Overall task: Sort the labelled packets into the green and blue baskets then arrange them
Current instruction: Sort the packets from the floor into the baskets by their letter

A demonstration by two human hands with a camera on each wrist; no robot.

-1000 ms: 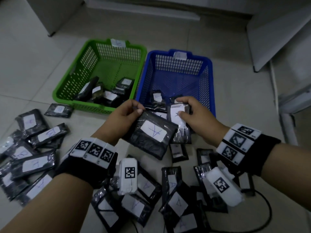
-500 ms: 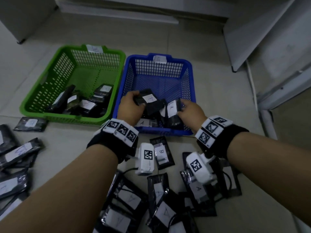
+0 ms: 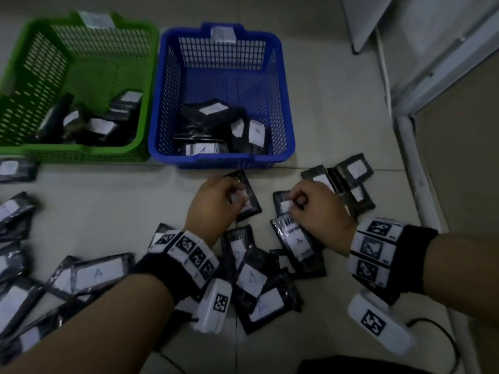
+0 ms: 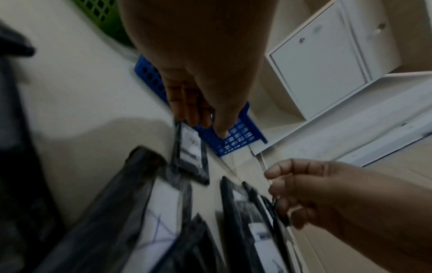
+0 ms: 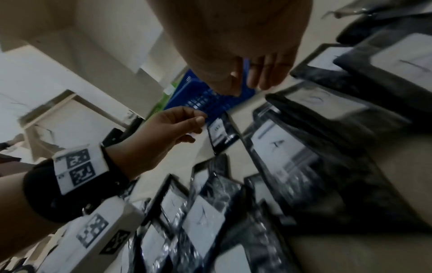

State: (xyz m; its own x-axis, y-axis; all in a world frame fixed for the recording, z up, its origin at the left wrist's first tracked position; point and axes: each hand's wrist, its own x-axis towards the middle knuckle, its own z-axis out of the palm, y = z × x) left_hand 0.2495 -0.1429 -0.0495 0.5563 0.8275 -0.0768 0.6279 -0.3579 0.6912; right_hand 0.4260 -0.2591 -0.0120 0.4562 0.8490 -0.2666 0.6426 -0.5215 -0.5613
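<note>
The green basket and the blue basket stand side by side on the floor, each with black labelled packets inside. Just in front of the blue basket, my left hand reaches down, its straight fingertips touching a small black packet that lies flat. The left wrist view shows the fingers at that packet's far edge. My right hand hovers with loosely curled fingers over another packet. In the right wrist view, nothing sits between its thumb and fingers. A packet marked A lies under the right wrist.
Several black packets are strewn under both forearms and in a heap at the left. A lone packet lies by the green basket. More packets sit to the right. A white cabinet borders the right side. A cable trails there.
Both hands have come out of the blue basket, leaving their packets inside. They have dropped to the loose packets on the floor just in front of it.
</note>
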